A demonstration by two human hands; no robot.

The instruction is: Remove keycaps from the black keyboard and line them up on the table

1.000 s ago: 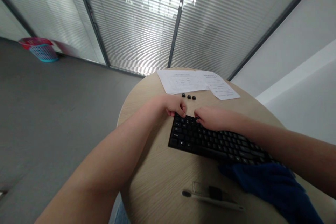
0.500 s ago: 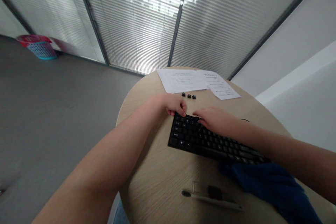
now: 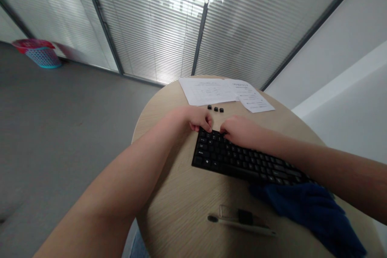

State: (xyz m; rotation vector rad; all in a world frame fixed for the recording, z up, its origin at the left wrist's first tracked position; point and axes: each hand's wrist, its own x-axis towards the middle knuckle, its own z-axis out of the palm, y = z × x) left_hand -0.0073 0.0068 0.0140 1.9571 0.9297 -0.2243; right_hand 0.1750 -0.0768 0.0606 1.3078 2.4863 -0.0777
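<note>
Black keyboard (image 3: 238, 161): ran lengthwise rightward from left hand (image 3: 199, 117), under right hand (image 3: 240, 131); touched with curled fingers (image 3: 226, 124), pinch unclear.

Grey floor (image 3: 75, 117), round wooden table (image 3: 178, 193), bright daylight through window blinds (image 3: 157, 40), white wall (image 3: 341, 44)

Daylight comes through the blinds (image 3: 169, 28), glaring white up the middle, while the floor (image 3: 90, 100) over there lies dim. Soft shadow darkens the near tabletop (image 3: 178, 197). Things stretch toward the corners; print on the papers (image 3: 208, 90) seems too blurred to read.
</note>
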